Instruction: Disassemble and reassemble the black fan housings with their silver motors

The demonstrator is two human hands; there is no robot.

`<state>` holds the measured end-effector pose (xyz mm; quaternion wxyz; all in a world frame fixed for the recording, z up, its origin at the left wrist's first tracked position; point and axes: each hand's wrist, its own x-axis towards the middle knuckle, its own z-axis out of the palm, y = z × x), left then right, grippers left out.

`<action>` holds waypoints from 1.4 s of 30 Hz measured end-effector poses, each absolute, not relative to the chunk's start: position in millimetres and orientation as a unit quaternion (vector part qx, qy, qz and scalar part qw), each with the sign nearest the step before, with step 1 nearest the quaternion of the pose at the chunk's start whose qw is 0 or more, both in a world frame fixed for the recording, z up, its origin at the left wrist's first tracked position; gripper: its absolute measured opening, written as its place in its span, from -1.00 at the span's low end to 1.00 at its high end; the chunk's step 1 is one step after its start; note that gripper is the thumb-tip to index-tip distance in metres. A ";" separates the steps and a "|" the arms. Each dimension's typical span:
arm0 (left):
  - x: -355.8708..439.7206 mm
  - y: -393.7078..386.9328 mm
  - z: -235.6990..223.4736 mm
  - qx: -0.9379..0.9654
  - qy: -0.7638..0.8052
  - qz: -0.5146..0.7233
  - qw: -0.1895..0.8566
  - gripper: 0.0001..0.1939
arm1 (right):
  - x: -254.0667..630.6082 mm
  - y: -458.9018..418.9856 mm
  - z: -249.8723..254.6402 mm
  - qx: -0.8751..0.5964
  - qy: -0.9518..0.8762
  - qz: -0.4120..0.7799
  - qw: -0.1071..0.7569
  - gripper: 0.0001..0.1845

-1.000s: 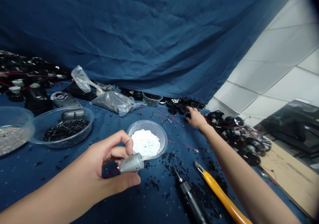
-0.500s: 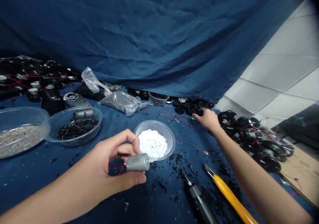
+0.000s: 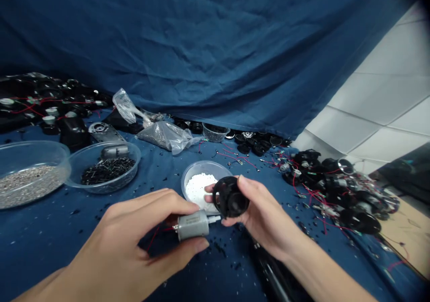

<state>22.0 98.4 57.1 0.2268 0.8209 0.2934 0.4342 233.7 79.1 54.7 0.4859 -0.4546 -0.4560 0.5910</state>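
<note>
My left hand (image 3: 134, 235) pinches a small silver electric motor (image 3: 192, 225) between thumb and fingers. A pale shaft points right from the motor, and red wires trail from its left end. In my right hand (image 3: 260, 212) is a round black plastic housing (image 3: 231, 197), its hollow side partly facing me. The housing is close to the shaft tip; whether they touch I cannot tell. Behind both hands stands a clear bowl (image 3: 188, 170) of white bits, partly covered by the housing and fingers. A black screwdriver (image 3: 272, 270) lies below my right hand, partly hidden by it.
Two clear tubs, one with grey-brown granules (image 3: 32, 181) and one with black screws (image 3: 108, 171), stand left. A plastic bag (image 3: 164, 134) lies behind. Piles of black parts and red wires (image 3: 336, 185) fill the right and far left. A blue cloth (image 3: 201, 51) hangs at the back.
My right hand has come back from the black parts at the rear, bringing a black housing beside the motor. My left hand has shifted slightly right, still holding the motor.
</note>
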 end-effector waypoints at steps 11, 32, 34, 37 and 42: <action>17.5 93.2 54.0 0.890 0.238 0.376 0.095 -0.74 | 204.4 52.2 41.6 -0.352 -0.374 0.667 0.540 -0.55; 22.8 86.9 46.9 0.857 0.253 0.441 0.083 -0.77 | 198.1 42.4 40.7 -0.409 -0.514 0.496 0.568 -0.59; 22.8 87.7 47.7 0.859 0.251 0.440 0.083 -0.78 | 198.0 40.6 41.7 -0.400 -0.532 0.469 0.580 -0.68; 22.0 87.9 46.8 0.855 0.249 0.445 0.095 -0.82 | 198.5 37.5 39.5 -0.384 -0.526 0.469 0.597 -0.74; 23.4 86.7 45.5 0.851 0.247 0.451 0.111 -0.80 | 203.8 28.6 33.4 -0.467 -0.615 0.343 0.535 -0.74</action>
